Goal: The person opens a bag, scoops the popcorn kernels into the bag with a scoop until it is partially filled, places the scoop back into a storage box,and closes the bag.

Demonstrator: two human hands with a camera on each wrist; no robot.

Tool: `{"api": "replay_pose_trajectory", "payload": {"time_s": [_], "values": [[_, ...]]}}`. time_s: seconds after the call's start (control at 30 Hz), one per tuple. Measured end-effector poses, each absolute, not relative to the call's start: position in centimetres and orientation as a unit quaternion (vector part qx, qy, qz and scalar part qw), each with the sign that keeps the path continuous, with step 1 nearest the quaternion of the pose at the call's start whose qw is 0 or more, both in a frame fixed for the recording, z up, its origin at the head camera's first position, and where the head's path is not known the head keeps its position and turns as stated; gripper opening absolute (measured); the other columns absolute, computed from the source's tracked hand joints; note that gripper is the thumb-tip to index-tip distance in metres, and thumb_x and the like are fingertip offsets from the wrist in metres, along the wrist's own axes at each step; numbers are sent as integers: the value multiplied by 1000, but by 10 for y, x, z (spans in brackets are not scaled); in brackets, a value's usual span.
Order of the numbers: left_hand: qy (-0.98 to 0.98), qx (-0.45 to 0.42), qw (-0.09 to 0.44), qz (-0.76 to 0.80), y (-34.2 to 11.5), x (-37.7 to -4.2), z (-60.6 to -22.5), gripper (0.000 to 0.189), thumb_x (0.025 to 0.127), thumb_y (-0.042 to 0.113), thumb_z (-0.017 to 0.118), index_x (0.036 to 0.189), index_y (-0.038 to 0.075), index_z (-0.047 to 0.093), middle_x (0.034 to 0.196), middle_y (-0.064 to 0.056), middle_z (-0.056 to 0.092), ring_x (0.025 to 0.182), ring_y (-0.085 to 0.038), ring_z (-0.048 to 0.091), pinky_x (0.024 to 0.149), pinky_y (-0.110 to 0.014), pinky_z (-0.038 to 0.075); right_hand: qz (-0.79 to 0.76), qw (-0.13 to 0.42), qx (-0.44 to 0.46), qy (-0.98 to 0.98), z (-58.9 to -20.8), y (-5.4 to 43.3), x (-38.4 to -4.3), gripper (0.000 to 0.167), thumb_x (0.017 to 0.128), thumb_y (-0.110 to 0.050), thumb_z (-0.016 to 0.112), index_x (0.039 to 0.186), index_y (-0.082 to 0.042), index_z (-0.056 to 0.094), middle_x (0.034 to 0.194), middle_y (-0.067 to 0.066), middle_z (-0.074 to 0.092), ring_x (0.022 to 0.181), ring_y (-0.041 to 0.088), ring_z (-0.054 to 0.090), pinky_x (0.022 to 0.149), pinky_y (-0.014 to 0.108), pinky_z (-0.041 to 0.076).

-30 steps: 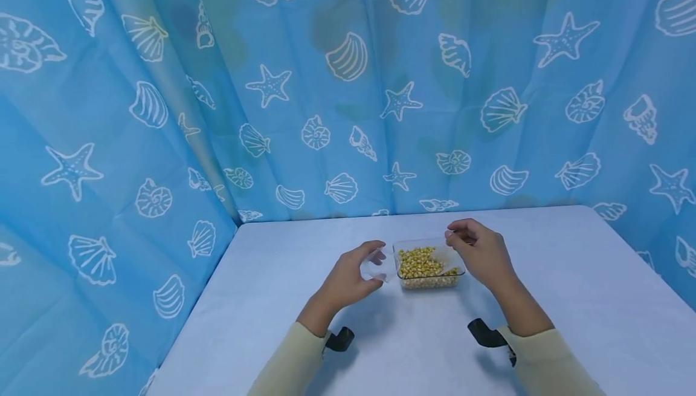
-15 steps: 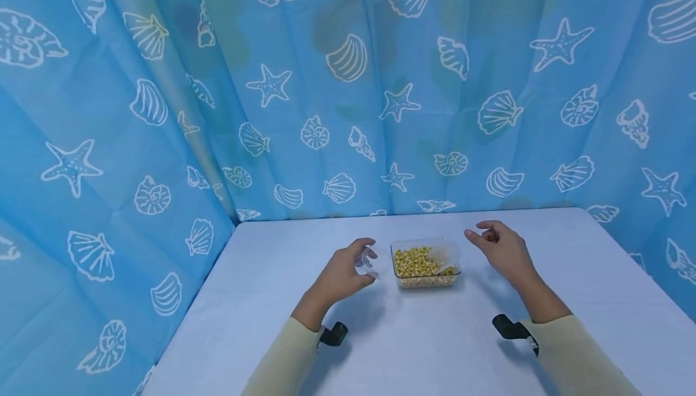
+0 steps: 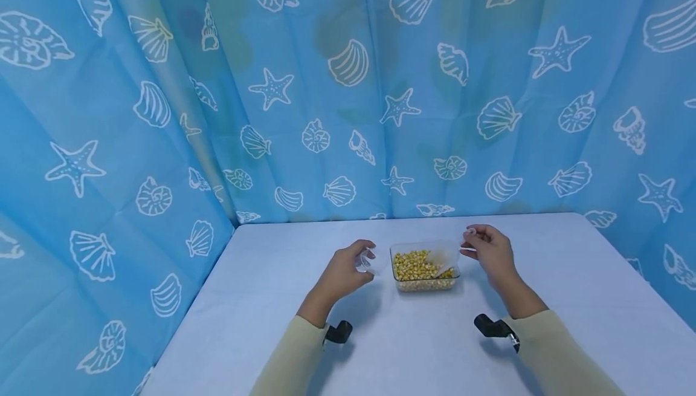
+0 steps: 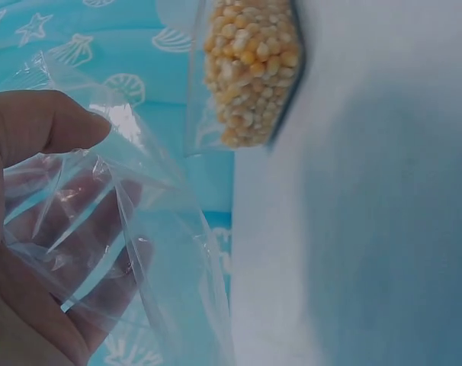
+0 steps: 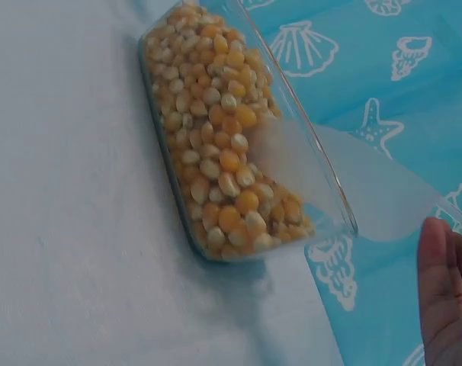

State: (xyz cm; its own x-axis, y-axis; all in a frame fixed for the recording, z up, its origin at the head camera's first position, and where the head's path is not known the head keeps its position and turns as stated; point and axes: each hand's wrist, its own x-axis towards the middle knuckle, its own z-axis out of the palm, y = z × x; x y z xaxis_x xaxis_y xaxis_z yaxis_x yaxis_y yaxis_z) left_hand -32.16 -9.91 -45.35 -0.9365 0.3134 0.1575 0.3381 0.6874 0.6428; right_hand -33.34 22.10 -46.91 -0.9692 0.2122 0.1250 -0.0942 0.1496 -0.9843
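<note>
My left hand [image 3: 341, 274] holds a thin clear plastic bag [image 4: 174, 191], its thumb apart from the fingers, which show through the film in the left wrist view. To its right, on the table, stands a clear rectangular container [image 3: 393, 263] with yellow and white corn kernels [image 5: 216, 152] in it. A translucent scoop [image 5: 376, 191] leans in the container's right end, its blade partly buried in the kernels. My right hand [image 3: 493, 257] pinches the scoop's handle just beyond the container's right side; part of that grip is outside the right wrist view.
A white cloth covers the table [image 3: 272, 323]. Behind it and along the left hangs a blue curtain [image 3: 304, 106] printed with shells and starfish. Black wrist camera mounts [image 3: 492, 326] jut inward from both sleeves.
My right hand drew away to the right from the scoop, then came back and took its handle. The left hand with the bag shifted slightly left. The container stayed in place.
</note>
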Motion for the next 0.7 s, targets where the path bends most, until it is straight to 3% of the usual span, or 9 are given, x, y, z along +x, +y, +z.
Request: {"api": "replay_pose_trajectory", "payload": {"time_s": [0.23, 0.47, 0.7], "values": [[-920, -166, 5, -354, -95, -327, -463, 56, 81, 13, 77, 131, 23, 55, 107, 13, 64, 107, -18, 57, 92, -45, 48, 723, 166, -95, -664, -469, 205, -336, 23, 99, -11, 57, 121, -2, 55, 102, 9, 55, 91, 23, 63, 75, 24, 55], [-922, -172, 5, -346, -94, -329, -468, 58, 79, 14, 78, 131, 25, 56, 103, 15, 63, 98, -13, 58, 87, -41, 49, 753, 223, -146, -601, -462, 203, -345, 17, 99, -12, 57, 115, -10, 59, 100, 4, 54, 85, 14, 59, 71, 19, 53], [-924, -176, -6, -339, -96, -330, -472, 59, 78, 13, 77, 132, 21, 57, 104, 8, 65, 95, -15, 59, 83, -40, 51, 782, 203, -185, -560, -452, 209, -356, 19, 99, -16, 56, 118, -11, 57, 107, 2, 53, 90, 15, 58, 72, 20, 54]]}}
